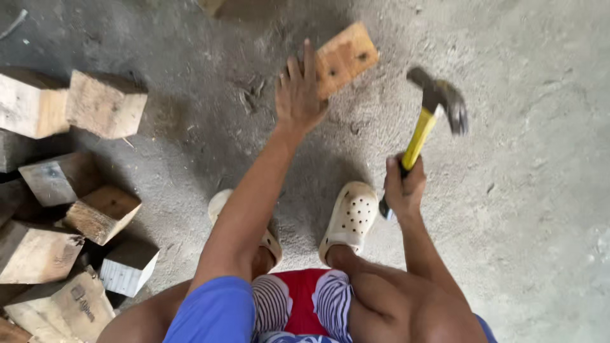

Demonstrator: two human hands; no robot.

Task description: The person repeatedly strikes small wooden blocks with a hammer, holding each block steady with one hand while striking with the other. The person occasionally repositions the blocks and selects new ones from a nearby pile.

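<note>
Left of the left hand's grip, sawn timber offcuts point(70, 209) are lying heaped on the concrete floor point(540, 190). The left hand point(298, 95) is reaching forward, fingers spread and its grip open, touching the near edge of a small wooden board point(346, 57) lying just beyond it. To its right, the right hand point(403, 187) is gripping tight a yellow-handled claw hammer point(432, 111), its head raised.

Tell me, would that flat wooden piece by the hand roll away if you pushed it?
Probably not. The wooden piece looks flat and square-edged, so it would likely slide, not roll. It seems stiff, being solid wood with holes. The rough concrete floor would probably slow it under the left hand.
</note>
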